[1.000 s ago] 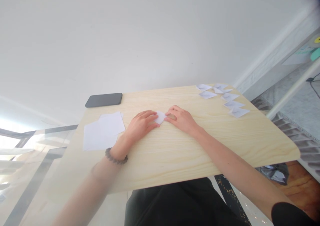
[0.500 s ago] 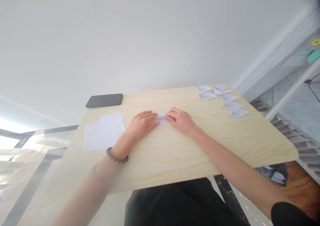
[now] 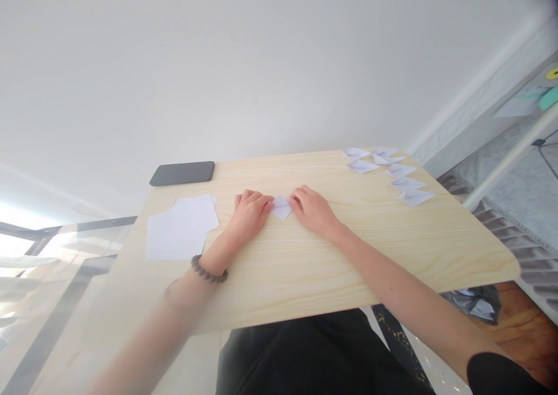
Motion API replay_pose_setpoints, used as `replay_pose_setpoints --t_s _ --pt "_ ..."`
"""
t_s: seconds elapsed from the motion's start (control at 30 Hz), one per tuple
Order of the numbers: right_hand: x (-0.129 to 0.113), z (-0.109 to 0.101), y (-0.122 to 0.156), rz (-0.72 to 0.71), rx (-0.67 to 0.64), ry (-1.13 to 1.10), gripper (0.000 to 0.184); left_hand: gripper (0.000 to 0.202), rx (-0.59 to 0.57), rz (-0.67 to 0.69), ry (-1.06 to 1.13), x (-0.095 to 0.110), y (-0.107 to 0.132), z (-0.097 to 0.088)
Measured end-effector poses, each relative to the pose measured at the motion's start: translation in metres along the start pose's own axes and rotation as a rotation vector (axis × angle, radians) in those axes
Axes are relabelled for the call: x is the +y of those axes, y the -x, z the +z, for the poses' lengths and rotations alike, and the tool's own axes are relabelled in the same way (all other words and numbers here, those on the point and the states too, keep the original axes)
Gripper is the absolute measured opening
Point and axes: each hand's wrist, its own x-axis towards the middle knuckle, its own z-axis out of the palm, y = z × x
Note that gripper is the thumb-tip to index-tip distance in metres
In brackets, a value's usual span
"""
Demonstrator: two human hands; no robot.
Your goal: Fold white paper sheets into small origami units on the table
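Both hands work one small folded white paper piece (image 3: 281, 207). L hand (image 3: 249, 214) has its fingers curled, tips pressed on the piece's left edge. R hand (image 3: 312, 210) has its fingertips bunched and pressed on the right edge. Piece lies flat on the pale wooden table (image 3: 331, 267), about mid-width and toward the far half, pinned between the 2 hands.

Counts: 1 piece in hand, 2 hands, and 1 dark bead bracelet (image 3: 209, 270) on the L wrist. Farther out there is 1 loose stack of plain white paper sheets (image 3: 179, 230) just left of the L hand, not touching it. Beyond that, 1 dark grey flat phone (image 3: 182, 173) lies at the far left edge. At the far right corner sits a cluster of folded white paper pieces (image 3: 399, 171), approx. 7, though a couple overlap so the count is unsure. They lie well apart from the hands, with nothing between.

Piece's bare corner points toward the person and the opposite corner toward the far edge. That near-far line is the longest stretch showing, w/ both side parts under fingers.
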Motion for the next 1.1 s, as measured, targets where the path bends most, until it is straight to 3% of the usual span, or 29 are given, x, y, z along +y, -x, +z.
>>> replay_pose_setpoints --t_s 0.23,0.57,0.83,1.1 --pt "-0.009 0.006 -0.003 0.055 0.007 0.216 0.027 0.028 0.021 -0.145 0.073 -0.002 -0.005 0.003" --pt "-0.011 0.007 -0.002 0.11 0.026 0.224 0.02 0.022 0.031 -0.235 0.064 0.0 -0.005 0.002" --pt "-0.008 0.008 -0.003 0.104 0.062 0.123 0.015 0.031 0.072 -0.078 -0.007 -0.001 0.0 0.005" --pt "-0.002 0.003 0.002 0.033 0.04 -0.046 0.017 0.022 0.14 -0.109 0.128 -0.004 -0.003 0.01"
